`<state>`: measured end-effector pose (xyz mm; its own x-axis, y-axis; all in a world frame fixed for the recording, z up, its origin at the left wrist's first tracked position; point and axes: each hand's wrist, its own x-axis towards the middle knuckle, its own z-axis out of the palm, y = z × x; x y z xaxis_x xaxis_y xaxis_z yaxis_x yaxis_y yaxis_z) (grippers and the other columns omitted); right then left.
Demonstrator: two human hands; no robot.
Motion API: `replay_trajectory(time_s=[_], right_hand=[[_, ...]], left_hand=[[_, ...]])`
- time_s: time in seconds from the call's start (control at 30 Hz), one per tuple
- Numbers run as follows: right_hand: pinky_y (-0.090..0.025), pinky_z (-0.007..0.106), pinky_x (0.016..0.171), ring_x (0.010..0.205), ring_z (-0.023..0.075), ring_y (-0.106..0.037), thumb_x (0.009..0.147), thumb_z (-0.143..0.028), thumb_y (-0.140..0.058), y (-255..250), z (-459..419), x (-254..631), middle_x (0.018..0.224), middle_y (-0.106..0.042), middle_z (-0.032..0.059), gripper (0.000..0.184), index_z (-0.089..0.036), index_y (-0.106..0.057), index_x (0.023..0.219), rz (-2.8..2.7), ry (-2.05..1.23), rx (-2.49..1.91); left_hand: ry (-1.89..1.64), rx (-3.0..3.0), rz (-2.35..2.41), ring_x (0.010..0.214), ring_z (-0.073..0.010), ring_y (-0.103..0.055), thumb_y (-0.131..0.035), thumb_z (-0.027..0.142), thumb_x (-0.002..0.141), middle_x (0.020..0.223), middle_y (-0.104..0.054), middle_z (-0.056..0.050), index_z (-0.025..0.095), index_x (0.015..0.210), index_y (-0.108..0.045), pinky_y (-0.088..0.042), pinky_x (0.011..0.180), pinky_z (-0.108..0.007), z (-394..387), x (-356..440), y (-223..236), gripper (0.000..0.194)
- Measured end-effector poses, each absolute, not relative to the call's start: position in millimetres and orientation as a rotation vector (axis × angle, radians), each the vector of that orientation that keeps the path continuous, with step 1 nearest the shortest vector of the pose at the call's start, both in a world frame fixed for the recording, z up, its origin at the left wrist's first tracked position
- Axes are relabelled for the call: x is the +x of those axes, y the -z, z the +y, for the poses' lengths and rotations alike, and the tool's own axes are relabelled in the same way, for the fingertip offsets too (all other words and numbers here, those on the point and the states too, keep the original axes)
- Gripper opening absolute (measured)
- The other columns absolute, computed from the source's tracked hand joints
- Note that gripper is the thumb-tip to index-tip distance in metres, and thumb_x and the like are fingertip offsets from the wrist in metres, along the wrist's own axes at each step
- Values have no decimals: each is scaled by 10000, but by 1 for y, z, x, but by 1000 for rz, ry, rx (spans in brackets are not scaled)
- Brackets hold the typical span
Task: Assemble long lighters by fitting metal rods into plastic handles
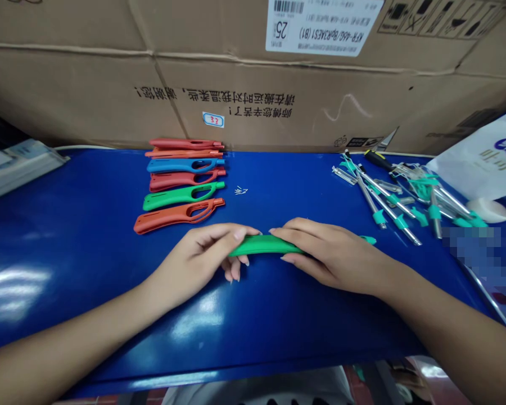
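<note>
Left hand [208, 247] and right hand [335, 253] pinch a green casing [265, 245], facing an upside-down white label [320, 42] reading "KFR-46G/BpR3AES1 (B1)".

Between your left hand [211, 247] and right hand [337, 256] is a casing [263, 245]; left, toward the table's [295, 191] far edge, more casings [168, 197]; toward the far right corner, rods [368, 198]; behind, a carton [109, 95].
</note>
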<state>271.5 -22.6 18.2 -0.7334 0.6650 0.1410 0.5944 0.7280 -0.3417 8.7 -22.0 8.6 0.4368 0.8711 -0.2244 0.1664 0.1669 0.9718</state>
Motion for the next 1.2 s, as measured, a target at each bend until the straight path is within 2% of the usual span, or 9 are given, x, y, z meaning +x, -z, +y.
replay_trajectory(time_s=[0.13, 0.23, 0.43, 0.6, 0.77, 0.93, 1.07, 1.2], right_hand=[[-559, 340, 775, 965, 218, -680, 1076, -376, -423, -17, -23, 270, 1137, -682, 130, 382, -127, -609, 1298, -2648, -418, -907], [-528, 316, 724, 932, 203, -677, 1065, -404, -462, -16, -24, 269, 1086, -703, 100, 342, -153, -636, 1220, -2682, -442, -865], [-502, 296, 749, 930, 178, -684, 1076, -398, -445, -14, -25, 268, 1067, -736, 64, 313, -186, -646, 1187, -2679, -509, -834], [-518, 327, 834, 1043, 210, -676, 1063, -412, -470, -14, -20, 271, 1165, -724, 92, 350, -176, -629, 1268, -2711, -440, -885], [-530, 366, 819, 958, 229, -683, 1055, -279, -432, -21, -15, 279, 1076, -737, 101, 315, -153, -645, 1250, -2816, -373, -940], [-546, 352, 805, 922, 215, -700, 1025, -193, -445, -18, -13, 282, 1063, -755, 105, 268, -156, -677, 1155, -2758, -329, -927], [-550, 358, 833, 970, 224, -701, 1038, -206, -437, -13, -13, 277, 1100, -749, 108, 277, -146, -667, 1181, -2728, -269, -919], [-538, 366, 812, 987, 234, -688, 1072, -321, -421, -13, -20, 264, 1094, -735, 106, 335, -143, -631, 1264, -2752, -251, -916]], left_hand=[[-665, 2065, 925, 694, -123, -644, -675, 363, 959, 868, -705, -8, 238, 1259, -695, -516, 654, -224, -27, 2, -6, 326], [-635, 2337, 806, 727, -123, -641, -618, 305, 1006, 855, -666, 4, 244, 1348, -638, -500, 689, -224, -29, -1, -2, 348], [-604, 2439, 714, 776, -134, -669, -562, 310, 1038, 932, -710, -17, 191, 1354, -605, -510, 715, -230, -28, 0, 1, 340], [-560, 2515, 741, 835, -158, -699, -516, 345, 1056, 991, -726, -45, 192, 1357, -611, -543, 758, -256, -20, -5, 0, 350], [-537, 2559, 747, 907, -182, -711, -507, 325, 1057, 1082, -737, -81, 161, 1340, -614, -557, 819, -283, -15, -9, -4, 344], [-594, 2581, 738, 858, -172, -712, -514, 318, 1052, 1009, -736, -67, 153, 1323, -620, -567, 779, -269, -15, -10, -7, 334], [-659, 2622, 793, 729, -158, -675, -541, 279, 1023, 866, -696, -50, 138, 1255, -664, -550, 663, -260, -18, -8, -9, 298], [-644, 2637, 851, 837, -171, -694, -552, 266, 1020, 995, -696, -76, 157, 1250, -672, -577, 767, -278, -23, -3, -9, 282]])
